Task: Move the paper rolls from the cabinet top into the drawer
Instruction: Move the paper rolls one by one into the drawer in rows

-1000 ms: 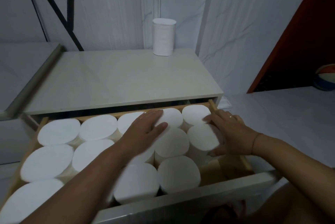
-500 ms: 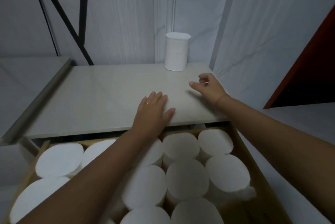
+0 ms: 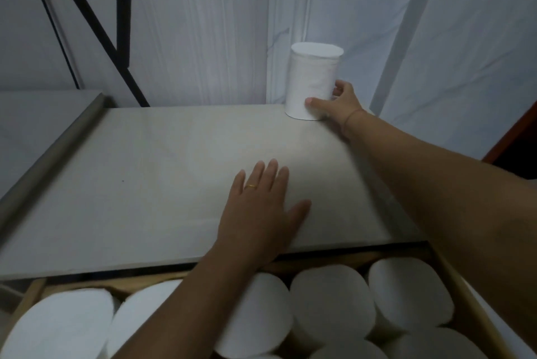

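One white paper roll [image 3: 312, 79] stands upright at the back right of the pale cabinet top [image 3: 162, 172]. My right hand [image 3: 338, 104] grips its lower part, thumb across the front and fingers round the right side. My left hand [image 3: 261, 207] lies flat, fingers straight, on the cabinet top near its front edge. Below, the open wooden drawer [image 3: 470, 294] holds several white rolls [image 3: 328, 303] standing on end; my left forearm crosses over some of them.
A marbled wall rises right behind the roll. Black metal bars [image 3: 96, 27] lean against the wall at the back left. A raised grey ledge [image 3: 55, 152] borders the cabinet top on the left. A dark red panel [image 3: 520, 137] shows at the right edge.
Both hands have left the rolls in the drawer. My right hand reached to the back of the cabinet top and took hold of the standing roll. My left hand settled flat on the top.
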A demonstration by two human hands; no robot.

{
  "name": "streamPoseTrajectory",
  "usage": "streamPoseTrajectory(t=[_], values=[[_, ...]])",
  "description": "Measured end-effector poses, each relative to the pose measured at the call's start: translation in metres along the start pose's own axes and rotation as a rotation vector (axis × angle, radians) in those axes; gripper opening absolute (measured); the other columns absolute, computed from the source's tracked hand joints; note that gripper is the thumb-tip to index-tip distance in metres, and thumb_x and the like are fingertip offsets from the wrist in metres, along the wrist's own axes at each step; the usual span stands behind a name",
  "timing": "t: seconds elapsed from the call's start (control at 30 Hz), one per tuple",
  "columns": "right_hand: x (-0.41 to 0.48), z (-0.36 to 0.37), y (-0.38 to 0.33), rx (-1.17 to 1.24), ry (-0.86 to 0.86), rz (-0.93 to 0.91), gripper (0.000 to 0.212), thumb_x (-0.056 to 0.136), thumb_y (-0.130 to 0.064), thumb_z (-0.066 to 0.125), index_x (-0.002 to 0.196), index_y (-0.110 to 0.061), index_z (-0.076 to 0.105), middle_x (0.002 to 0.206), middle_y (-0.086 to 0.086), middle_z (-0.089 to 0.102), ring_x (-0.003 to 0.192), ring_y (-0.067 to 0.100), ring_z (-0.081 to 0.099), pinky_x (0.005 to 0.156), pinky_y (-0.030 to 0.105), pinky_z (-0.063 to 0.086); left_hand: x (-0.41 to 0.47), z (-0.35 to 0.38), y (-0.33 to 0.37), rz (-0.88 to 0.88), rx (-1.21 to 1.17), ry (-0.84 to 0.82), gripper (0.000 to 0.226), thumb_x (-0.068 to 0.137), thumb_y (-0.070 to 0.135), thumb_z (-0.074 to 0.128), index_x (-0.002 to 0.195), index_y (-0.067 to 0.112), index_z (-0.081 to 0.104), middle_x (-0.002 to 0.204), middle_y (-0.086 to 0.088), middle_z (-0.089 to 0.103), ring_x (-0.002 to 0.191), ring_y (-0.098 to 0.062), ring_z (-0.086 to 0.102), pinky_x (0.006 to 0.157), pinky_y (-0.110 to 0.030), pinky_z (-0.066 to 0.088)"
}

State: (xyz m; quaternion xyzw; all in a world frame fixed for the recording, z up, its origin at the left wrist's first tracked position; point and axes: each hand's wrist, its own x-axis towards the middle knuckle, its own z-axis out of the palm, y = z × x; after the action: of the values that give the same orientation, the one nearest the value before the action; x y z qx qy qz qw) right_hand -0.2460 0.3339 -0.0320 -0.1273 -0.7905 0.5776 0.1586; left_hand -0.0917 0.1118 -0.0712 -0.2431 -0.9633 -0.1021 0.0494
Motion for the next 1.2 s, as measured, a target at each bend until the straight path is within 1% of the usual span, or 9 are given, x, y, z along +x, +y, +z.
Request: streamPoseTrajectory(t=[0.2, 0.33, 0.47, 0.73, 0.9, 1.03, 1.1, 1.17, 1.2], values=[[0.025, -0.003, -0.006, 0.162, -0.233, 0.019, 0.082, 0.062, -0.004, 0.084, 0.132, -0.006, 0.041, 0.129, 0.011, 0.057, 0.116, 0.027, 0.056, 0.101, 0.046, 0.046, -0.002, 0.001, -0.001, 0.004, -0.013, 0.025, 0.073, 0.091, 0.063, 0.016, 0.151, 0.023, 0.005, 0.160, 0.001, 0.000, 0.146, -0.015, -0.005, 0.118, -0.040, -0.003], [0.018, -0.002, -0.007, 0.093, -0.185, -0.001, 0.084, 0.061, -0.013, 0.086, 0.130, -0.009, 0.038, 0.129, 0.007, 0.054, 0.115, 0.023, 0.054, 0.100, 0.042, 0.046, -0.001, 0.002, 0.000, 0.001, -0.006, 0.025, 0.072, 0.091, 0.062, 0.018, 0.150, 0.023, 0.007, 0.160, 0.001, 0.002, 0.146, -0.015, -0.003, 0.118, -0.040, -0.002], [-0.002, -0.002, -0.010, -0.060, -0.086, -0.069, 0.079, 0.060, -0.026, 0.087, 0.123, -0.013, 0.040, 0.117, 0.000, 0.052, 0.105, 0.017, 0.053, 0.089, 0.030, 0.045, 0.000, 0.001, 0.000, -0.002, -0.007, 0.024, 0.071, 0.091, 0.062, 0.020, 0.150, 0.023, 0.010, 0.160, 0.001, 0.004, 0.146, -0.015, 0.000, 0.118, -0.040, -0.001], [-0.046, -0.013, -0.013, -0.163, -0.110, -0.146, 0.076, 0.060, -0.029, 0.086, 0.120, -0.014, 0.042, 0.113, -0.003, 0.051, 0.101, 0.016, 0.052, 0.085, 0.027, 0.042, -0.001, 0.002, 0.000, -0.015, -0.070, 0.062, 0.074, 0.091, 0.063, 0.025, 0.150, 0.020, 0.014, 0.159, 0.000, 0.013, 0.146, -0.015, 0.007, 0.118, -0.037, 0.002], [-0.093, -0.033, -0.008, -0.140, -0.206, -0.174, 0.076, 0.058, -0.029, 0.088, 0.118, -0.021, 0.043, 0.117, -0.004, 0.055, 0.103, 0.014, 0.055, 0.084, 0.025, 0.043, -0.005, -0.007, 0.000, -0.068, -0.361, 0.119, 0.085, 0.087, 0.068, 0.030, 0.150, 0.017, 0.008, 0.159, -0.002, 0.012, 0.145, -0.015, 0.012, 0.118, -0.035, 0.011], [-0.142, -0.053, -0.009, -0.126, -0.322, -0.177, 0.080, 0.056, -0.035, 0.088, 0.121, -0.030, 0.042, 0.121, -0.009, 0.057, 0.108, 0.008, 0.055, 0.089, 0.025, 0.045, -0.019, -0.021, 0.007, -0.054, -0.500, 0.098, 0.082, 0.086, 0.067, 0.028, 0.150, 0.022, 0.002, 0.160, 0.002, 0.008, 0.145, -0.011, 0.005, 0.118, -0.032, 0.003], [-0.169, -0.061, -0.011, -0.129, -0.377, -0.173, 0.082, 0.056, -0.037, 0.088, 0.122, -0.036, 0.039, 0.118, -0.018, 0.056, 0.106, 0.000, 0.055, 0.083, 0.016, 0.046, -0.031, -0.028, 0.016, -0.019, -0.625, 0.077, 0.080, 0.085, 0.068, 0.029, 0.150, 0.027, 0.005, 0.159, 0.004, 0.011, 0.145, -0.009, 0.007, 0.118, -0.032, 0.004], [-0.195, -0.069, -0.012, -0.147, -0.410, -0.171, 0.084, 0.058, -0.037, 0.087, 0.124, -0.040, 0.036, 0.117, -0.025, 0.052, 0.104, -0.006, 0.054, 0.076, 0.010, 0.047, -0.045, -0.036, 0.029, 0.045, -0.868, 0.066, 0.068, 0.089, 0.064, 0.036, 0.147, 0.036, 0.016, 0.153, 0.011, 0.029, 0.140, -0.006, 0.026, 0.115, -0.030, 0.023], [-0.206, -0.073, -0.013, -0.144, -0.424, -0.171, 0.086, 0.059, -0.034, 0.087, 0.128, -0.037, 0.035, 0.120, -0.022, 0.052, 0.106, -0.005, 0.053, 0.079, 0.012, 0.048, -0.054, -0.040, 0.037, 0.064, -0.975, 0.070, 0.059, 0.089, 0.062, 0.038, 0.142, 0.042, 0.022, 0.144, 0.019, 0.040, 0.131, 0.001, 0.037, 0.107, -0.021, 0.034]])
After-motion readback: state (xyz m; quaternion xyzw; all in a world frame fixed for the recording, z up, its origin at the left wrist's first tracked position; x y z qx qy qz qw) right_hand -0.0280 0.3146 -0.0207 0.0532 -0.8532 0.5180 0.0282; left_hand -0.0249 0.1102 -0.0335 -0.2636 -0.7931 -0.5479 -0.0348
